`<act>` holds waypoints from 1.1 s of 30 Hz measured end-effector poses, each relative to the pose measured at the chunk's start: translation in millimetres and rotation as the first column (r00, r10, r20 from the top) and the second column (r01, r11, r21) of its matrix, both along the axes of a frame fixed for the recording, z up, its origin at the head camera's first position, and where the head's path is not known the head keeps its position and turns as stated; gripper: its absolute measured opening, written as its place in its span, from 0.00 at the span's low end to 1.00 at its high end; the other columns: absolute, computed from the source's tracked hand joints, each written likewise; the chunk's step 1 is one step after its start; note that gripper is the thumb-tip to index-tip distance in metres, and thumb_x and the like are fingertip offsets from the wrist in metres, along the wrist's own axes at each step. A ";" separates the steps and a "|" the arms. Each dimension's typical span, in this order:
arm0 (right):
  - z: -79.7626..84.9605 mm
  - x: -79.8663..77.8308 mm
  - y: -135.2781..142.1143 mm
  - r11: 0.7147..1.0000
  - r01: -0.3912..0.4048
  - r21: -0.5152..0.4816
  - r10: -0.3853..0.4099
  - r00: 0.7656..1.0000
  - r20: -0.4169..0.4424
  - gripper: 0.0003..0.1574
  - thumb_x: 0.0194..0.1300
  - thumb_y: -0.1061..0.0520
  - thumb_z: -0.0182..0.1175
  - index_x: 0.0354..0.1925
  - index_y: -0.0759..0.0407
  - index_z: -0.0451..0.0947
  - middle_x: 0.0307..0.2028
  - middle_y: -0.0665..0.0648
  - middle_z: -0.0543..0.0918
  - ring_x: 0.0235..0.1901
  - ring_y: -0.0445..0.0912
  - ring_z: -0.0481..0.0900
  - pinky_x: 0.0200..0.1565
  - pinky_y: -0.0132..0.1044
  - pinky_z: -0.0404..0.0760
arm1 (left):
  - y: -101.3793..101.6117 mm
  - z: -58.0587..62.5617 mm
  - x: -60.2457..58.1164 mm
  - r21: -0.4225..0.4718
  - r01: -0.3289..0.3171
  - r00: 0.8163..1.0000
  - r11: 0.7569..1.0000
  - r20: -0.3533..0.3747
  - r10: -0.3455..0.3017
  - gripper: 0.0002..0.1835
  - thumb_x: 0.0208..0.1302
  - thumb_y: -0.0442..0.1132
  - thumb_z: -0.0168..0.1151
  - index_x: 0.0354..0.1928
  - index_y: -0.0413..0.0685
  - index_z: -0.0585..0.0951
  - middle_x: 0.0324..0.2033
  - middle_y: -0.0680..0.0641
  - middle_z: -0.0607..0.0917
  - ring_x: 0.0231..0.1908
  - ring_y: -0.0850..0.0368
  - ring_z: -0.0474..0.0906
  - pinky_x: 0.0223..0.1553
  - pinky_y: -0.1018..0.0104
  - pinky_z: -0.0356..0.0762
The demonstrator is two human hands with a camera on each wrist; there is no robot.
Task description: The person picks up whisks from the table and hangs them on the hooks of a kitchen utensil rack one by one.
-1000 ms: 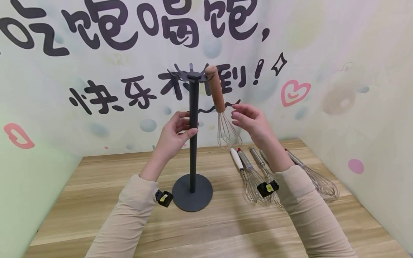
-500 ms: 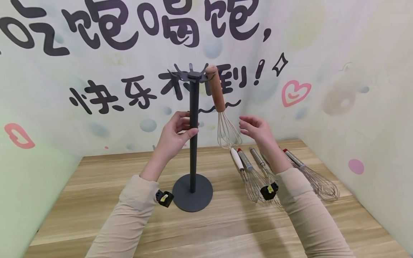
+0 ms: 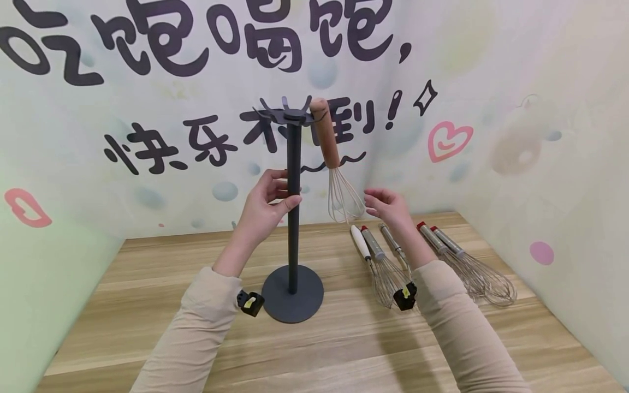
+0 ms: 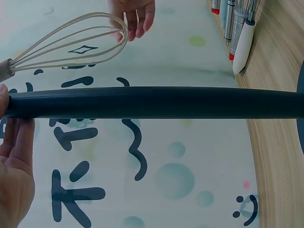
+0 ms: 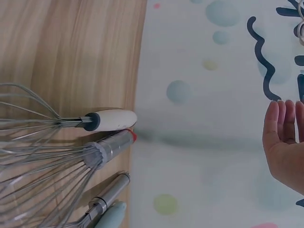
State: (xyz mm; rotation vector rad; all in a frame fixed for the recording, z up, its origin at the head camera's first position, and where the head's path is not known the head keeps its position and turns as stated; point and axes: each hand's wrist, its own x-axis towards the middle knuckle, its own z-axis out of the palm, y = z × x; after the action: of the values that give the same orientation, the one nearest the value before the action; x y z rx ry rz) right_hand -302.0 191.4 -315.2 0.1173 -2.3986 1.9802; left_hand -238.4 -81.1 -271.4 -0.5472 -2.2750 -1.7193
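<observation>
In the head view my left hand grips the dark upright pole of a stand, thumb in front and fingers behind. Hooks fan out from the top of this stand. A whisk with a wooden handle hangs tilted from a right-hand hook, its wire loops pointing down to the right. My right hand hovers just right of those loops, fingers loosely bent and holding nothing. The right wrist view shows the same hand with nothing in it.
Several whisks lie on the wooden table at the right: one white-handled, one grey with a red end, a slim metal one, and two red-ended ones, the nearer beside the other. The round stand base rests on the table.
My right hand has moved down from beside the handle's lower end to beside the wire loops. The whisk and hooks have shifted slightly left. My left hand stays on the pole.
</observation>
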 end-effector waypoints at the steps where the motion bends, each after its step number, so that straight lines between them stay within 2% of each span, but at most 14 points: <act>1: -1.4 -0.4 -0.3 1.000 0.003 0.010 -0.003 1.000 0.010 0.25 0.71 0.57 0.52 0.61 0.70 0.67 0.40 0.45 0.75 0.40 0.33 0.76 0.50 0.27 0.81 | 0.1 -0.1 0.1 0.001 -0.001 1.000 1.000 0.000 0.001 0.24 0.63 0.34 0.63 0.60 0.44 0.68 0.48 0.37 0.82 0.49 0.46 0.80 0.51 0.60 0.80; 9: -14.1 -1.2 -2.4 0.999 0.023 0.049 -0.026 0.998 0.062 0.24 0.71 0.58 0.52 0.61 0.69 0.67 0.43 0.50 0.74 0.44 0.39 0.74 0.55 0.32 0.79 | 0.5 -1.5 0.0 -0.002 -0.007 1.000 1.000 0.004 0.007 0.24 0.62 0.34 0.63 0.59 0.44 0.67 0.48 0.38 0.81 0.49 0.46 0.80 0.51 0.59 0.79; 13: -22.9 -1.5 -3.3 0.997 0.033 0.074 -0.039 0.996 0.083 0.24 0.71 0.58 0.52 0.61 0.68 0.68 0.47 0.55 0.74 0.50 0.46 0.73 0.61 0.42 0.75 | 0.6 -2.2 -0.1 -0.001 -0.008 1.000 1.000 0.006 0.008 0.24 0.62 0.34 0.63 0.59 0.43 0.67 0.48 0.38 0.80 0.48 0.46 0.80 0.50 0.61 0.80; 16: -30.2 -2.6 -3.7 0.994 0.041 0.101 -0.050 0.995 0.089 0.23 0.71 0.58 0.52 0.60 0.67 0.69 0.46 0.55 0.74 0.50 0.46 0.73 0.62 0.44 0.75 | 0.8 -2.8 -0.7 -0.002 -0.010 1.000 1.000 0.005 0.010 0.24 0.62 0.33 0.63 0.59 0.43 0.66 0.48 0.38 0.80 0.48 0.47 0.80 0.49 0.62 0.80; 21: -44.3 -5.2 -3.7 0.988 0.068 0.140 -0.075 0.996 0.045 0.21 0.69 0.60 0.53 0.57 0.69 0.71 0.41 0.52 0.75 0.38 0.37 0.74 0.50 0.32 0.80 | 0.7 -3.0 -0.8 -0.010 -0.013 1.000 1.000 0.005 0.013 0.25 0.63 0.34 0.63 0.59 0.44 0.66 0.47 0.38 0.80 0.47 0.47 0.80 0.50 0.60 0.80; 24: -51.4 -6.8 -4.2 0.983 0.094 0.159 -0.098 0.995 0.017 0.19 0.68 0.61 0.55 0.54 0.70 0.73 0.39 0.53 0.77 0.32 0.34 0.74 0.41 0.24 0.79 | 0.8 -2.3 -0.2 -0.012 -0.010 1.000 1.000 0.008 0.010 0.25 0.63 0.34 0.63 0.59 0.45 0.66 0.47 0.38 0.80 0.47 0.47 0.80 0.50 0.59 0.80; 26: -54.5 -6.9 -5.4 0.978 0.108 0.181 -0.112 0.994 0.009 0.19 0.67 0.62 0.55 0.53 0.70 0.74 0.40 0.56 0.79 0.31 0.33 0.74 0.38 0.22 0.77 | 0.8 -1.9 0.3 -0.011 -0.009 1.000 1.000 0.012 0.009 0.25 0.63 0.35 0.63 0.59 0.45 0.66 0.46 0.39 0.80 0.47 0.47 0.80 0.50 0.59 0.80; 29: -57.4 -5.9 -8.4 0.969 0.124 0.215 -0.129 0.992 0.007 0.18 0.66 0.63 0.55 0.53 0.70 0.75 0.42 0.60 0.80 0.32 0.35 0.75 0.38 0.21 0.76 | 1.1 -1.0 0.7 -0.012 -0.009 1.000 1.000 0.010 0.009 0.25 0.62 0.35 0.63 0.59 0.45 0.66 0.46 0.39 0.80 0.47 0.47 0.80 0.50 0.60 0.80; 33: -61.7 -4.8 -10.6 0.959 0.122 0.257 -0.129 0.992 0.011 0.18 0.67 0.62 0.55 0.54 0.68 0.75 0.46 0.62 0.80 0.41 0.43 0.77 0.41 0.24 0.75 | 2.0 -0.2 0.2 -0.008 -0.005 1.000 1.000 0.005 0.005 0.25 0.62 0.34 0.63 0.59 0.45 0.66 0.46 0.38 0.80 0.46 0.47 0.79 0.49 0.61 0.79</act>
State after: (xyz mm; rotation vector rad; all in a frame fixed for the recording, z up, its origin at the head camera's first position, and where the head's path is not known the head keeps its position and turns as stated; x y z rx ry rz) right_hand -306.7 180.8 -376.9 -0.0565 -2.5963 1.6237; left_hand -238.1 -79.1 -271.6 -0.5393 -2.2855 -1.7115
